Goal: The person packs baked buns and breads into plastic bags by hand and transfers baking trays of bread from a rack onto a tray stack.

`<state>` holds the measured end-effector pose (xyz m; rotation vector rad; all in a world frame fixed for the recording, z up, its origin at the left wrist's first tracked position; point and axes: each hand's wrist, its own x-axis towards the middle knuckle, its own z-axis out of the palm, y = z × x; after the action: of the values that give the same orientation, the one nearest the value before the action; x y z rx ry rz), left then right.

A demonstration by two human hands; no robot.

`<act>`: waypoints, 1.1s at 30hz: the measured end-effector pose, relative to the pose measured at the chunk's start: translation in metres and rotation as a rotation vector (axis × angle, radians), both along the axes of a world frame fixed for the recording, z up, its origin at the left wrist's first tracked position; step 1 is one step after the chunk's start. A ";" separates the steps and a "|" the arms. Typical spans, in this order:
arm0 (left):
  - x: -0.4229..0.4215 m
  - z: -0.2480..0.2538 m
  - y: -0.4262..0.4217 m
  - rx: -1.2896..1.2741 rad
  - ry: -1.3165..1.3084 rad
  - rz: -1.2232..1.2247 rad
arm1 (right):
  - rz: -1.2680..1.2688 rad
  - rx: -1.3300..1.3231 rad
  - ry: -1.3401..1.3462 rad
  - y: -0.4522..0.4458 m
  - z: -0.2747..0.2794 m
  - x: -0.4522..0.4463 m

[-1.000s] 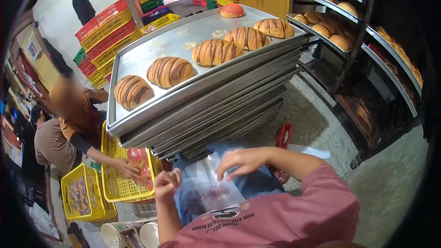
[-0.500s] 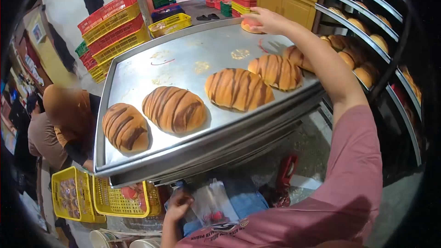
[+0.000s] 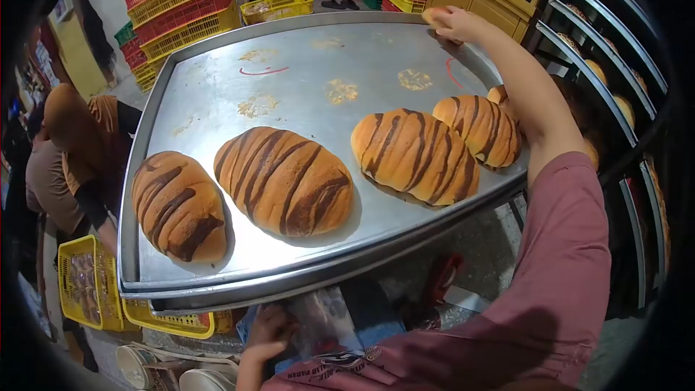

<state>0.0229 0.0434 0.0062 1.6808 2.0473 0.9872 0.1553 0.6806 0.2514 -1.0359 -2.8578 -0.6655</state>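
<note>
A large metal tray (image 3: 217, 65) holds several striped brown breads, among them a big one (image 3: 282, 181) in front and another (image 3: 416, 156) to its right. My right hand (image 3: 463, 25) reaches across to the tray's far right corner, its fingers closed around a bread (image 3: 436, 16) at the rim. Most of that bread shows beyond my fingertips. Low in front of my body, under the tray's near edge, my left hand (image 3: 271, 331) is in shadow with curled fingers. It appears to hold the edge of a clear plastic bag (image 3: 326, 315) over my lap.
Stacked plastic crates (image 3: 181, 11) stand beyond the tray at left. A rack of bread trays (image 3: 601, 65) rises at right. A person (image 3: 79, 152) crouches at left beside a yellow crate (image 3: 87, 282) of packed goods. White buckets (image 3: 134, 366) sit at lower left.
My view has moved closer to the tray, so the breads look larger. My right hand still grips the bread, now seen farther right. My left hand stays low by the bag.
</note>
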 end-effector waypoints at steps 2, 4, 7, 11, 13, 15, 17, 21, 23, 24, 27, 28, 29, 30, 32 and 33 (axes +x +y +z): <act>-0.002 -0.001 0.000 0.003 -0.011 -0.006 | -0.062 0.018 0.163 0.007 0.001 0.010; -0.003 -0.006 -0.002 0.012 -0.025 -0.014 | -0.075 -0.009 0.165 -0.005 0.003 0.017; -0.007 -0.015 -0.004 0.011 -0.048 -0.035 | -0.032 0.076 0.162 -0.026 0.005 0.019; -0.006 -0.016 -0.008 0.006 -0.062 -0.034 | 0.219 0.132 0.269 -0.097 0.016 0.004; -0.006 -0.015 -0.010 0.013 -0.044 -0.024 | 0.245 0.045 0.224 -0.147 0.027 0.000; -0.004 -0.008 -0.012 -0.027 -0.048 0.032 | 0.476 -0.602 0.588 -0.177 0.027 0.005; -0.007 -0.012 -0.014 -0.029 -0.095 0.014 | 0.419 -0.699 0.628 -0.176 0.026 0.004; -0.002 -0.003 -0.027 -0.006 -0.178 0.012 | 0.067 -1.004 0.572 -0.158 0.003 -0.018; 0.004 0.005 -0.033 0.010 -0.129 0.039 | -0.052 -1.145 0.468 -0.173 0.004 -0.042; 0.006 0.008 -0.038 0.019 -0.093 0.053 | -0.036 -1.144 0.467 -0.176 0.005 -0.054; 0.008 0.000 -0.060 -0.058 -0.214 0.100 | -0.091 -1.229 0.188 -0.197 0.017 -0.080; 0.010 0.002 -0.066 -0.052 -0.208 0.115 | -0.004 -1.232 0.261 -0.215 0.025 -0.082; 0.012 0.005 -0.071 0.004 -0.247 0.133 | 0.084 -1.235 0.329 -0.230 0.030 -0.085; 0.015 0.008 -0.078 0.057 -0.284 0.150 | 0.104 -1.238 0.322 -0.241 0.029 -0.088; 0.014 0.005 -0.088 0.108 -0.219 0.140 | 0.292 -1.305 0.451 -0.259 0.030 -0.092; 0.015 0.006 -0.092 0.154 -0.163 0.110 | 0.306 -1.305 0.448 -0.271 0.035 -0.091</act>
<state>0.0381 -0.0490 0.0119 1.5164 2.0191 1.3026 0.0643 0.4092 0.2867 -0.5452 -2.6820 1.4129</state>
